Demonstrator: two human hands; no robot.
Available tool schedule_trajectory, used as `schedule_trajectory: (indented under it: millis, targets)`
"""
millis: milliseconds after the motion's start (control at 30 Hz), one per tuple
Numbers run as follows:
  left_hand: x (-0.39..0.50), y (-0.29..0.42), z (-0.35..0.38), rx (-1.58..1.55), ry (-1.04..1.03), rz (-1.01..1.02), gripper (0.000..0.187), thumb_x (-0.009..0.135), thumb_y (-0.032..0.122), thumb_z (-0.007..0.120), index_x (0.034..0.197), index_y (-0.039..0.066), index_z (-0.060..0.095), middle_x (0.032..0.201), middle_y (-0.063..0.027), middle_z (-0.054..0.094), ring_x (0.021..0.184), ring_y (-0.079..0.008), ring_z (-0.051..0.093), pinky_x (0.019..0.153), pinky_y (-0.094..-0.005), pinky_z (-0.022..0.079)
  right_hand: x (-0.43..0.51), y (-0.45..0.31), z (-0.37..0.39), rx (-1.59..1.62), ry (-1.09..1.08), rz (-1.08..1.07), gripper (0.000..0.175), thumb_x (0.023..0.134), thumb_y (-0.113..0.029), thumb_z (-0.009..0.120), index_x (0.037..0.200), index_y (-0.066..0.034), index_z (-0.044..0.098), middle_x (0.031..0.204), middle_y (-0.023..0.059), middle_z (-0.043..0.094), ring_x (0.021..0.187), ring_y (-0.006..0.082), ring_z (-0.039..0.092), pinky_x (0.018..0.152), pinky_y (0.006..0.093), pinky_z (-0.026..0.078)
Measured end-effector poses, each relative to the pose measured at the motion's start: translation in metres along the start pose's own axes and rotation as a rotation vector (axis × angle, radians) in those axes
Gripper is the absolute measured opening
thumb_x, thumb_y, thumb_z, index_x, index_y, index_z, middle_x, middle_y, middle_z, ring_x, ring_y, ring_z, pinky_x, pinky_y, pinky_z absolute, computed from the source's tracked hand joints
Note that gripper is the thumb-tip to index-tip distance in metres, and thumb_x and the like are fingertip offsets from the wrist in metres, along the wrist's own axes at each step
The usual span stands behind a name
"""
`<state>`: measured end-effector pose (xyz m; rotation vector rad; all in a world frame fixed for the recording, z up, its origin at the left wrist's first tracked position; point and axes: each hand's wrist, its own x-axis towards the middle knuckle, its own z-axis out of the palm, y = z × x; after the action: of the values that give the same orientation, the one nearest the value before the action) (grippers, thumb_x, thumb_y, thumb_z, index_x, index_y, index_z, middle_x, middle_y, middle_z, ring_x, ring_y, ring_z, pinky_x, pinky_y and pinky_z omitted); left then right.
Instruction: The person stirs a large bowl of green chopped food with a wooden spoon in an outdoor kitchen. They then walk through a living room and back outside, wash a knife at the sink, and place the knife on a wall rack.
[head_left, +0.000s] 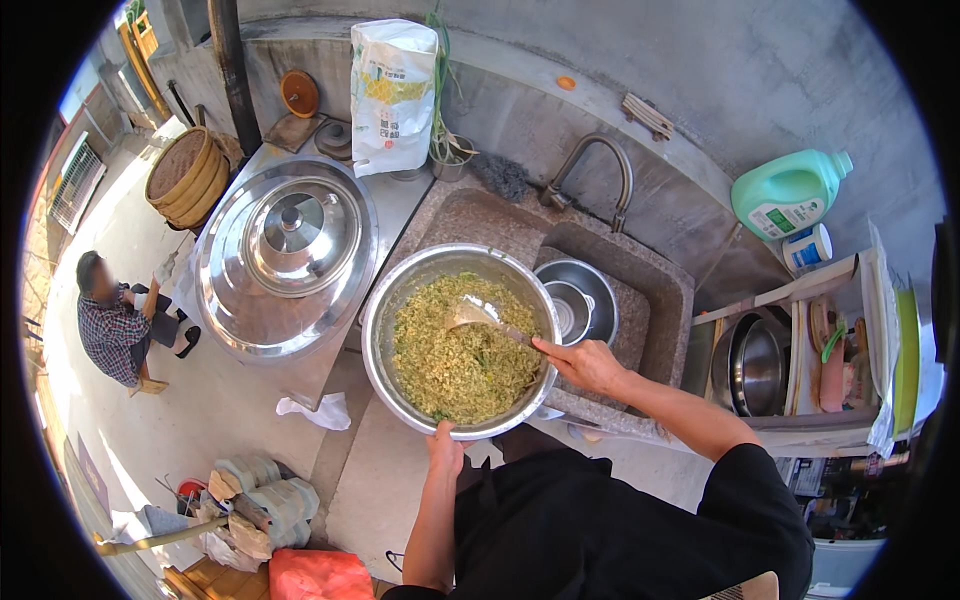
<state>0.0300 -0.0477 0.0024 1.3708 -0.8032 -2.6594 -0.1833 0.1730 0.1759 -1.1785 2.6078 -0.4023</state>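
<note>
A wide metal basin (377, 379) is heaped with a yellow-green, crumbly grain-like food mix (450, 360) flecked with green bits. My left hand (448, 450) grips the basin's near rim. In my right hand (589, 365) is the handle of a metal spatula (480, 313), whose broad blade rests on the food near the middle. The basin overlaps the left side of a stone sink (667, 330) and hides part of it. Smaller metal bowls (611, 315) sit nested inside the sink, just right of the basin.
A large domed metal lid (240, 315) covers the counter at left. Behind stand a white printed bag (394, 97), a curved faucet (626, 169) and a green detergent jug (784, 191). A shelf (825, 427) holds metal bowls at right. Another person (112, 322) sits far left.
</note>
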Motion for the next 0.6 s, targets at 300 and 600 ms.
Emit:
schedule_trajectory:
  millis: [300, 600]
  targets:
    - [0.002, 0.001, -0.006, -0.018, -0.047, 0.004, 0.053, 0.088, 0.008, 0.048, 0.137, -0.004, 0.034, 0.127, -0.0258, 0.054, 0.101, -0.0431, 0.066, 0.074, -0.0625, 0.059, 0.016, 0.003, 0.033, 0.077, -0.099, 0.163, 0.044, 0.097, -0.027, 0.053, 0.141, -0.0244, 0.052, 0.076, 0.0212, 0.068, 0.066, 0.0418, 0.066, 0.065, 0.0506, 0.055]
    - [-0.009, 0.007, 0.006, -0.001, -0.007, 0.0, 0.053, 0.087, 0.009, 0.05, 0.135, -0.002, 0.033, 0.122, -0.0243, 0.055, 0.097, -0.04, 0.066, 0.063, -0.0534, 0.06, -0.09, -0.028, 0.001, 0.227, -0.043, 0.149, 0.048, 0.094, -0.02, 0.061, 0.141, -0.0258, 0.054, 0.077, 0.0186, 0.069, 0.061, 0.0402, 0.064, 0.061, 0.0485, 0.056]
